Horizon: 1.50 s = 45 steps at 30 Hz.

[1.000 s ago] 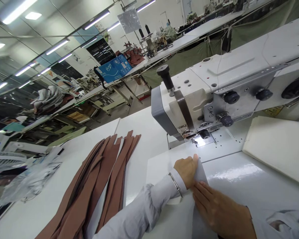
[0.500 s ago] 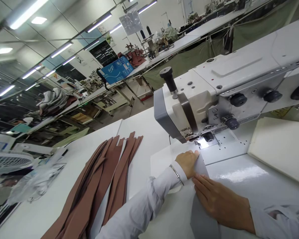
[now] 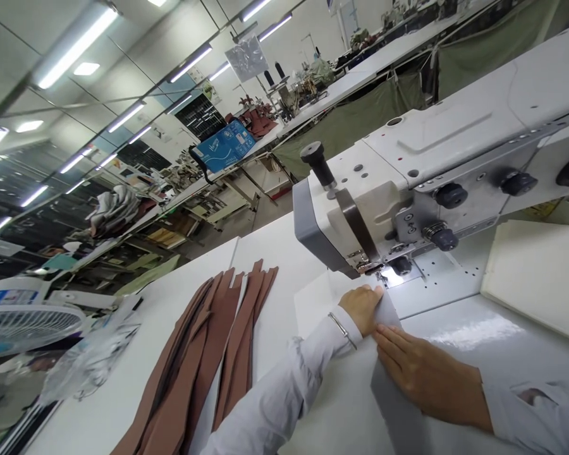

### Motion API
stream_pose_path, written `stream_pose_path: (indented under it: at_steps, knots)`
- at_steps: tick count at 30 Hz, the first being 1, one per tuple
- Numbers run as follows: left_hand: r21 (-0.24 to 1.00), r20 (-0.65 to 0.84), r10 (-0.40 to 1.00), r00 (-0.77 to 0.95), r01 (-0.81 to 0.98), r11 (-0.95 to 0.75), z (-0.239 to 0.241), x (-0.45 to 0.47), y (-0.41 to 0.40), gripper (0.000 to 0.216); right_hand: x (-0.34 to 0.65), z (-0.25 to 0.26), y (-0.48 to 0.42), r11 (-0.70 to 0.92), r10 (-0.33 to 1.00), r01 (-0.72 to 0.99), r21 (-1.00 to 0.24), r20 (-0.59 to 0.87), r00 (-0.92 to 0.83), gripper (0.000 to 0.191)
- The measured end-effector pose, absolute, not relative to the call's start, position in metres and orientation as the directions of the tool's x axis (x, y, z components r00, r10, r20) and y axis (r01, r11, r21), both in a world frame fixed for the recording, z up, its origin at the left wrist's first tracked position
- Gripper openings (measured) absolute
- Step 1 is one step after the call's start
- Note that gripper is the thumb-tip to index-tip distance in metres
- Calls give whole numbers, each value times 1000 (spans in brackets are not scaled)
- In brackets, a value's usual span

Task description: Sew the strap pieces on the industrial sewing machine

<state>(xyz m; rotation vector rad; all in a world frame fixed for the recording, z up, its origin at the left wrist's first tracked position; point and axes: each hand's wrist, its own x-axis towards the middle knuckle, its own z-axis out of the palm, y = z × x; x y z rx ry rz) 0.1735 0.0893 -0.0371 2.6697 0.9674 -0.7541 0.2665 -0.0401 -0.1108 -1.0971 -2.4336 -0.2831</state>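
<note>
My left hand (image 3: 363, 308) curled on white piece (image 3: 389, 314), grip unclear, right hand (image 3: 420, 373) flat on it, machine head (image 3: 341, 215) crowding above, brown strips (image 3: 218, 354) lower left, bare table (image 3: 279, 322) between.

The one camera sits on the person's head, facing forward and down, close above the left hand (image 3: 363, 308) and right hand (image 3: 424, 374) at the sewing machine (image 3: 436, 145). It seems tilted sideways, since the table (image 3: 272, 249) and far benches (image 3: 398, 54) slant.
</note>
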Motion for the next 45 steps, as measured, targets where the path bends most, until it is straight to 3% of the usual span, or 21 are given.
stream_pose_path:
  at_steps: [5,17,22,27,34,45]
  knots:
    - [52,-478,588,653,689,-723,-43,173,86,23,265,-107,-42,654,664,757,2,479,-575,34]
    - [1,-348,680,645,725,-688,-57,178,82,18,265,-114,-33,648,691,762,5,417,-590,36]
    - [28,-174,704,689,718,-695,-64,174,82,21,266,-112,-29,640,692,768,17,421,-586,35]
    - [55,-13,624,781,624,-779,-76,163,83,22,267,-114,-29,647,673,762,44,436,-597,37]
    - [-85,-106,523,846,516,-852,-76,165,79,20,267,-114,-29,662,662,749,41,436,-609,34]
    - [35,-165,660,733,673,-739,-62,171,81,10,271,-110,-18,648,678,760,56,413,-608,39]
